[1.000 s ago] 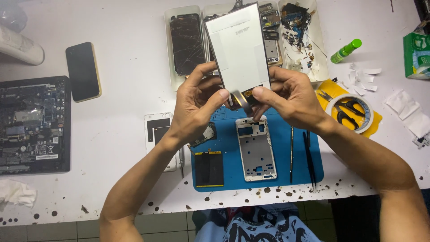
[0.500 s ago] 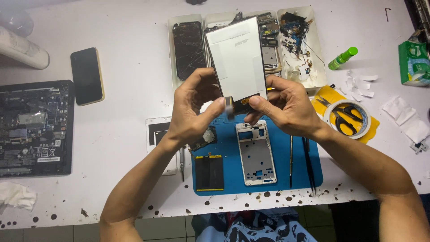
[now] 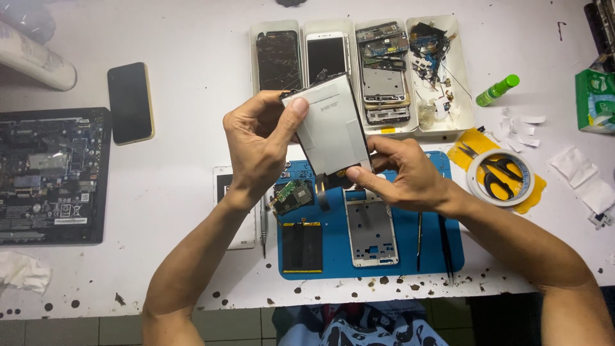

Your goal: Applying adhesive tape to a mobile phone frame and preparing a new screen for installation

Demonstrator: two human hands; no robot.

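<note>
Both my hands hold a phone display panel, its silver-grey back towards me, tilted above the blue work mat. My left hand grips the panel's upper left edge, thumb pressed on its back. My right hand pinches the lower right corner near a dark flex cable that hangs from the bottom edge. Under the hands on the mat lie a white phone frame, a black battery and a small green circuit board.
White trays at the back hold phone screens and loose parts. A black phone and an opened laptop base sit to the left. To the right are a tape roll with scissors, a green bottle, paper scraps and tweezers.
The panel has come down and tipped to the left, closer to the mat. My left hand shifted up to its top edge while my right stayed at the lower corner.
</note>
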